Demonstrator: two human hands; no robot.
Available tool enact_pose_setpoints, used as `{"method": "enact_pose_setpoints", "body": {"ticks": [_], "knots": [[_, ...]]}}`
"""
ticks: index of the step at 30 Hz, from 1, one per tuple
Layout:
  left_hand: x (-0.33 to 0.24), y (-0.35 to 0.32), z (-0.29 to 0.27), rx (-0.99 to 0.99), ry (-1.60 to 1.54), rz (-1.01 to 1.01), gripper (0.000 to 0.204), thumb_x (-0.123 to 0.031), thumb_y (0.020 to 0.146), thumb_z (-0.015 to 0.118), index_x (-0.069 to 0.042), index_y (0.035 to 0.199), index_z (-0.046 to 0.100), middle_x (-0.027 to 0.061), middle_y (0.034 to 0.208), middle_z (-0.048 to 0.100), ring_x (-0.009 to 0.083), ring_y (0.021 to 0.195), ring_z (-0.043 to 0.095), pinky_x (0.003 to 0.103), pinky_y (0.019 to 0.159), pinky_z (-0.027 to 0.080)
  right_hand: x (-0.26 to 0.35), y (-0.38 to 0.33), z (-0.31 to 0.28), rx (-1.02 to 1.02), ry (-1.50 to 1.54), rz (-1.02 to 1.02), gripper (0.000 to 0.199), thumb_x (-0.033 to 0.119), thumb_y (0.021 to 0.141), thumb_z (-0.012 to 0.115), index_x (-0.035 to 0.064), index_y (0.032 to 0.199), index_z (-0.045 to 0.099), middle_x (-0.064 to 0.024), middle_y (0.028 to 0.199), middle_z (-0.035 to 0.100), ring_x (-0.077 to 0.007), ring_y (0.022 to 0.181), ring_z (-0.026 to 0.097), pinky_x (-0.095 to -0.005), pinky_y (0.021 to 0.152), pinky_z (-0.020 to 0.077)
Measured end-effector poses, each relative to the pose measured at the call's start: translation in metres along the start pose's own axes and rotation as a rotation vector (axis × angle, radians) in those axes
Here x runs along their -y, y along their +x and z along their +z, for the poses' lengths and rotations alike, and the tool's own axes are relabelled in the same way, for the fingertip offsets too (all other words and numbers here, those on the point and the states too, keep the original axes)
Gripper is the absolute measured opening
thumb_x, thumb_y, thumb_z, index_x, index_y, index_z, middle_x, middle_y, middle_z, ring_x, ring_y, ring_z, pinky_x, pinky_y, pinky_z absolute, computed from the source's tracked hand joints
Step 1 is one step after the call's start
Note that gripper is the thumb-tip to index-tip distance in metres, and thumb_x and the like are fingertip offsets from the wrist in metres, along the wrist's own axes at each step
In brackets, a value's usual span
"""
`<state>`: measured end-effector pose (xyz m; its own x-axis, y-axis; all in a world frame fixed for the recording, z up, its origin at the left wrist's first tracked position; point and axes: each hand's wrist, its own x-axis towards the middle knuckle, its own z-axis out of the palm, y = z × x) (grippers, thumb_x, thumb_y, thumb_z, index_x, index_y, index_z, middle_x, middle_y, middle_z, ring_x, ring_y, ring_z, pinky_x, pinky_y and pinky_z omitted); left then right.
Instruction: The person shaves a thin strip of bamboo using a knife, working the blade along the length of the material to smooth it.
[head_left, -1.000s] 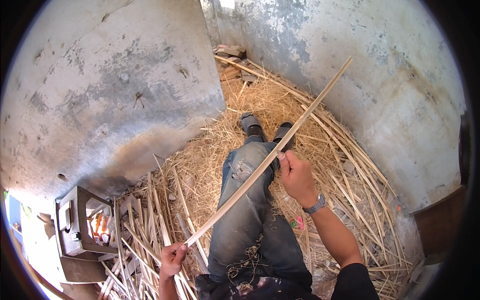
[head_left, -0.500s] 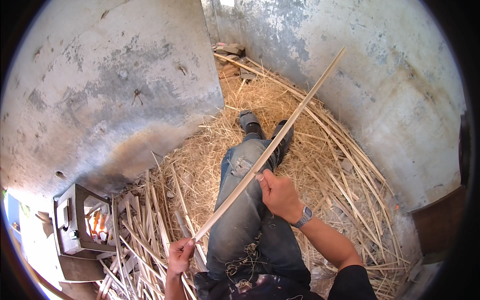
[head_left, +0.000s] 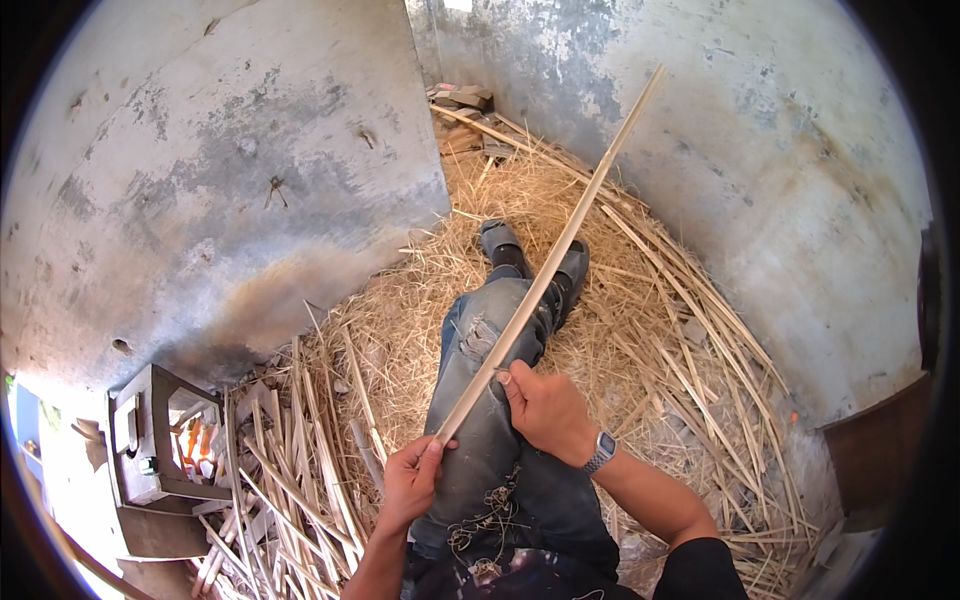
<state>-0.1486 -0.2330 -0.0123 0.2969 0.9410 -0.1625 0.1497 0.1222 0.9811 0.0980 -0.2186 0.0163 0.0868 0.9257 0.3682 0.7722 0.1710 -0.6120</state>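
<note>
A long, pale bamboo strip (head_left: 545,270) slants across my legs (head_left: 465,410), its far end rising toward the right-hand wall. My left hand (head_left: 411,480) is closed on its near end, thumb on top. Close to the strip's right edge, a little farther up, my right hand (head_left: 550,412) is closed in a fist. A small dark, thin bit shows at its thumb against the strip; most of that thing is hidden in the fingers, and I cannot tell its kind.
Straw-like shavings (head_left: 400,330) cover the floor around my shoes (head_left: 500,240). Split strips (head_left: 305,440) are heaped to the left, beside a metal-framed box (head_left: 165,440) with an orange glow. More long strips (head_left: 690,290) lie along the right wall (head_left: 790,200). Another wall (head_left: 230,170) stands left.
My left hand has moved right and slightly up with the strip's near end. My right hand has shifted a little left and nearer to me. The far tip has swung left and up.
</note>
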Motion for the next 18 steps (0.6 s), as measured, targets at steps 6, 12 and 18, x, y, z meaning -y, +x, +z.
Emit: {"method": "enact_pose_setpoints", "body": {"ticks": [6, 12, 18], "knots": [[-0.023, 0.016, 0.023, -0.01, 0.055, 0.021, 0.037, -0.028, 0.115, 0.051, 0.0, 0.113, 0.075, -0.0084, 0.063, 0.046, 0.0013, 0.055, 0.036, 0.022, 0.051, 0.028, -0.001, -0.002, 0.005, -0.018, 0.047, -0.006, 0.027, 0.024, 0.109, 0.059, 0.0077, 0.087, 0.055, -0.0208, 0.058, 0.056, -0.0432, 0.052, 0.06, -0.0518, 0.046, 0.0423], [-0.021, 0.019, 0.024, 0.02, 0.04, -0.003, 0.037, -0.028, 0.116, 0.049, -0.002, 0.117, 0.075, -0.0067, 0.064, 0.048, 0.003, 0.057, 0.04, 0.024, 0.052, 0.034, -0.003, -0.001, -0.001, 0.02, 0.067, 0.047, 0.027, 0.024, 0.109, 0.058, 0.0065, 0.088, 0.056, -0.0219, 0.058, 0.058, -0.0444, 0.053, 0.061, -0.0532, 0.047, 0.0445], [-0.014, 0.026, 0.029, 0.021, 0.043, 0.086, 0.037, -0.03, 0.117, 0.047, -0.002, 0.116, 0.072, -0.0067, 0.064, 0.047, 0.0031, 0.057, 0.04, 0.024, 0.052, 0.035, 0.012, -0.016, 0.007, 0.128, 0.175, 0.007, 0.027, 0.025, 0.108, 0.058, 0.0064, 0.089, 0.059, -0.0231, 0.058, 0.059, -0.0454, 0.054, 0.062, -0.0562, 0.049, 0.0469]]}}
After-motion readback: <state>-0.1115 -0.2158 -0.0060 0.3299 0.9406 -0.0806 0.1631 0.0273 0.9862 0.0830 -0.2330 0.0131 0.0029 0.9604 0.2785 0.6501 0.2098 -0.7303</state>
